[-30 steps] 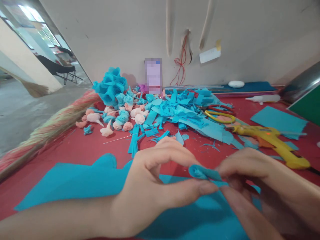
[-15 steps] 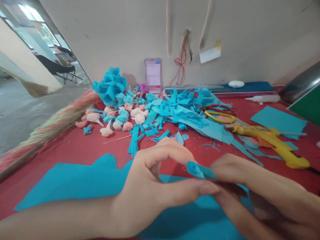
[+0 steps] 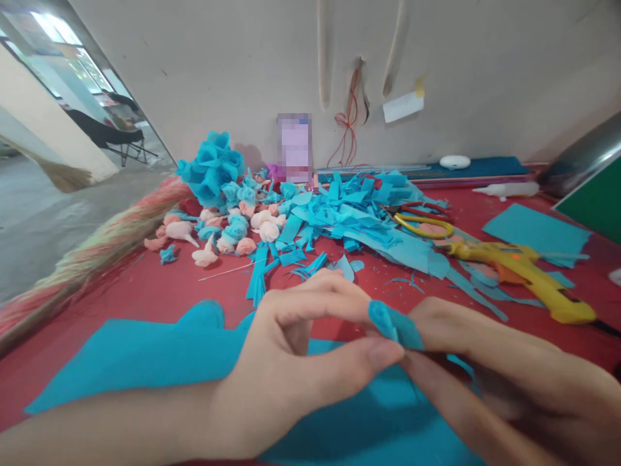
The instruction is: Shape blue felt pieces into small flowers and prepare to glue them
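Note:
A small rolled strip of blue crepe paper point(image 3: 395, 322) is held between both hands, its coiled end facing left. My left hand point(image 3: 301, 356) pinches the coil between thumb and fingertips. My right hand point(image 3: 480, 362) grips the strip's other end, with part of the paper hidden behind its fingers. Beneath both hands lies a large blue paper sheet point(image 3: 145, 356), one edge cut in rounded lobes.
Beyond the hands are blue paper scraps point(image 3: 354, 207), pink and blue paper roses point(image 3: 237, 230), and a blue flower bunch point(image 3: 213, 165). A yellow glue gun point(image 3: 528, 265) and yellow-handled scissors point(image 3: 422, 224) lie right. A phone point(image 3: 295, 149) leans on the wall.
The paper coil has tilted and turned between the fingers. My left thumb has drawn slightly left and up along it. The view has shifted slightly.

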`<state>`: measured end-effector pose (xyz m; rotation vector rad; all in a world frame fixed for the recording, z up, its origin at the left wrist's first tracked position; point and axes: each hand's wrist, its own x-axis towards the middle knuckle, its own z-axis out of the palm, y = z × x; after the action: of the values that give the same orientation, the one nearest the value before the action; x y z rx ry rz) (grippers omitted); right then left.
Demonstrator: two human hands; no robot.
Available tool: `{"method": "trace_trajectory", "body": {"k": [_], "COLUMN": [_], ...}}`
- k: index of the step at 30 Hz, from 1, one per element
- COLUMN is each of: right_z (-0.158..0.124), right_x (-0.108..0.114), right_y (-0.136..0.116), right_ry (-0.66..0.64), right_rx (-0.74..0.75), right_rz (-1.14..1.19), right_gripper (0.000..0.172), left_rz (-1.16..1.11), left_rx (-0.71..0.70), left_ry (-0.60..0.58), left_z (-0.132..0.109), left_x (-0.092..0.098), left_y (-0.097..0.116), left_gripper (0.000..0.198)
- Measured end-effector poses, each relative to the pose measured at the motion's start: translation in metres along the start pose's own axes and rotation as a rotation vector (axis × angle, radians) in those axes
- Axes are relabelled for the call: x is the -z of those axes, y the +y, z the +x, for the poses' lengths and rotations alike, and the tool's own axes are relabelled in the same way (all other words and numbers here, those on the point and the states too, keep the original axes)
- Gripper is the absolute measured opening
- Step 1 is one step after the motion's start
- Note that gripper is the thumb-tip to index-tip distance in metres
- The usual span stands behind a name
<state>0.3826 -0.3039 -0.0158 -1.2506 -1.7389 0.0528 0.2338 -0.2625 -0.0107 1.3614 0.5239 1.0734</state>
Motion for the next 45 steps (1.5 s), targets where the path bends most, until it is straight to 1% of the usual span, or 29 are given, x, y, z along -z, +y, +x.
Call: {"method": "trace_trajectory", "body": {"k": [5, 8, 11, 14, 17, 19, 22, 23, 25, 27, 30, 33, 35, 37, 39, 41, 43, 45], "right_z": [-0.002, -0.002, 0.001, 0.002, 0.001, 0.001, 0.000, 0.000, -0.001, -0.001, 0.001, 0.001, 0.001, 0.000, 0.002, 0.005, 0.009, 0.010], "right_x": [-0.007, -0.009, -0.005, 0.001, 0.003, 0.002, 0.001, 0.000, 0.000, -0.001, -0.001, -0.002, -0.002, -0.002, -0.003, -0.003, -0.002, -0.001], "right_y": [-0.001, -0.001, 0.000, 0.002, 0.004, 0.004, 0.004, 0.004, 0.005, 0.006, 0.006, 0.004, 0.001, -0.002, -0.006, -0.012, -0.018, -0.021], "right_ry": [0.000, -0.024, -0.098, -0.228, -0.279, -0.257, -0.172, -0.163, -0.168, -0.219, -0.227, -0.146, -0.108, -0.074, -0.032, 0.035, 0.121, 0.158], "right_rx": [-0.053, -0.091, -0.127, -0.117, -0.106, -0.106, -0.076, -0.070, -0.053, -0.041, -0.027, -0.023, -0.043, -0.071, -0.069, -0.042, 0.004, 0.037], "right_rz": [0.002, 0.034, 0.113, 0.244, 0.300, 0.290, 0.252, 0.226, 0.172, 0.126, 0.144, 0.251, 0.277, 0.254, 0.247, 0.238, 0.187, 0.128], "right_gripper": [0.021, 0.022, 0.020, 0.012, 0.009, 0.009, 0.010, 0.010, 0.010, 0.011, 0.012, 0.013, 0.016, 0.017, 0.018, 0.023, 0.030, 0.032], "left_rz": [-0.038, -0.082, -0.130, -0.195, -0.264, -0.306, -0.339, -0.342, -0.347, -0.352, -0.337, -0.280, -0.215, -0.154, -0.114, -0.098, -0.099, -0.106], "left_rx": [0.019, 0.041, 0.118, 0.195, 0.245, 0.274, 0.311, 0.320, 0.322, 0.324, 0.317, 0.267, 0.229, 0.217, 0.216, 0.218, 0.224, 0.239], "left_ry": [-0.020, -0.022, -0.014, -0.013, -0.018, -0.005, 0.023, 0.027, 0.025, 0.020, 0.012, 0.001, 0.007, 0.022, 0.037, 0.044, 0.025, -0.002], "left_z": [0.000, 0.000, 0.000, 0.000, 0.002, 0.003, 0.003, 0.003, 0.002, 0.001, 0.001, 0.000, 0.000, 0.000, 0.000, 0.000, 0.001, 0.001], "left_x": [0.000, -0.001, -0.001, -0.001, -0.001, -0.001, -0.002, -0.002, -0.002, -0.002, -0.003, -0.003, -0.003, -0.003, -0.003, -0.003, -0.003, -0.003], "left_y": [-0.002, -0.003, -0.002, -0.001, -0.002, -0.002, -0.003, -0.003, -0.003, -0.003, -0.002, -0.002, -0.002, -0.002, -0.002, -0.003, -0.003, -0.004], "left_gripper": [0.018, 0.017, 0.009, 0.006, 0.006, 0.007, 0.009, 0.009, 0.008, 0.009, 0.010, 0.011, 0.011, 0.010, 0.008, 0.008, 0.009, 0.011]}}
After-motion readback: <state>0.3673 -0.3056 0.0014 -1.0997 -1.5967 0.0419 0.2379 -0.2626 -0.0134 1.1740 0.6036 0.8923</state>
